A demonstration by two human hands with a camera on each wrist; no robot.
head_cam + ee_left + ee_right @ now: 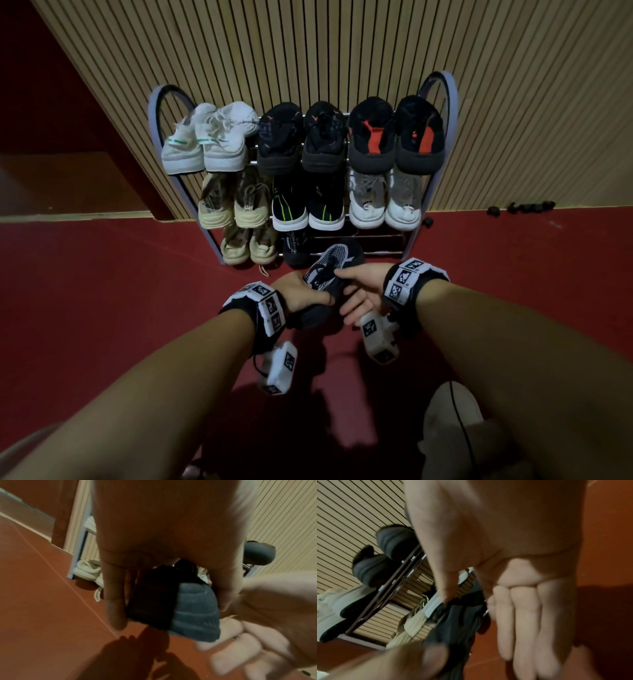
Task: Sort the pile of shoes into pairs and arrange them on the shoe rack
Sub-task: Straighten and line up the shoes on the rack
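I hold a black knit shoe [330,263] with a white-patterned upper just in front of the rack's bottom tier. My left hand [303,294] grips its heel end; in the left wrist view the fingers [115,608] and thumb clamp the grey sole [193,612]. My right hand [358,291] is beside it, thumb touching the upper, fingers [527,615] straight and off the shoe [458,626]. The shoe rack [154,113] has three pairs on each of its top and middle tiers. Its bottom tier holds a beige pair [248,245] and one black shoe [294,248].
The bottom tier's bars [373,245] are bare at the right. The rack stands against a slatted wooden wall [342,51] on a red floor [102,291]. Small dark objects [527,207] lie by the wall at the right. A pale object [452,421] with a cable lies near my right forearm.
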